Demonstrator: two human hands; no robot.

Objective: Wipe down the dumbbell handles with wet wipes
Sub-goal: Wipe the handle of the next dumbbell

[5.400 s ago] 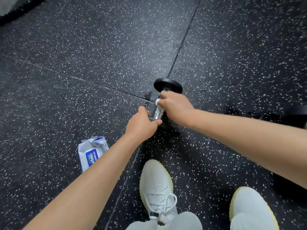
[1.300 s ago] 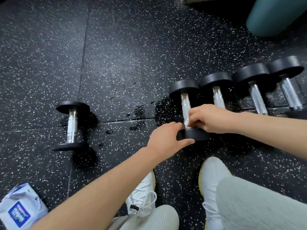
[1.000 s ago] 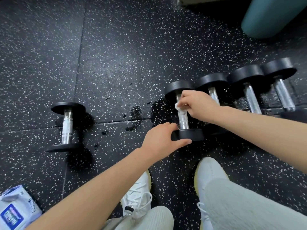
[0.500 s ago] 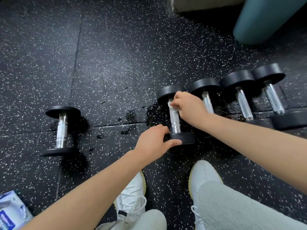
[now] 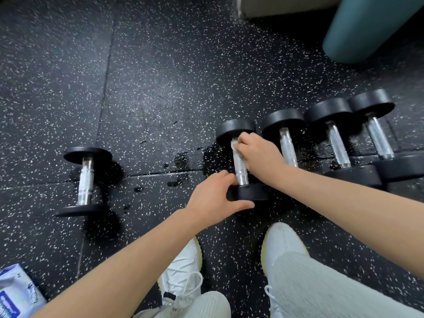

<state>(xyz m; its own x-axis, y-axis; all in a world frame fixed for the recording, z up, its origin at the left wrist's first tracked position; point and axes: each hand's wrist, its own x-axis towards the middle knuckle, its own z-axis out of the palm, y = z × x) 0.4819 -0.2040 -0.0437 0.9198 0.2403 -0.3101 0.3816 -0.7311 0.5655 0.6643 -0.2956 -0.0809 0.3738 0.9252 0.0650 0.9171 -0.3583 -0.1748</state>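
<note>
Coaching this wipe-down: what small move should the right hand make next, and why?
Probably slide the right hand and wipe down the handle to the near head: the wipe sits at the far end, the shaft below is bare, and the left hand grips that head.

No wording can be read with certainty: a blue label [image 5: 10, 302] with pale print is seen on the white pack of wet wipes [image 5: 23, 280] at the lower left edge, but its lettering is blurred and partly cut off by the frame.
</note>
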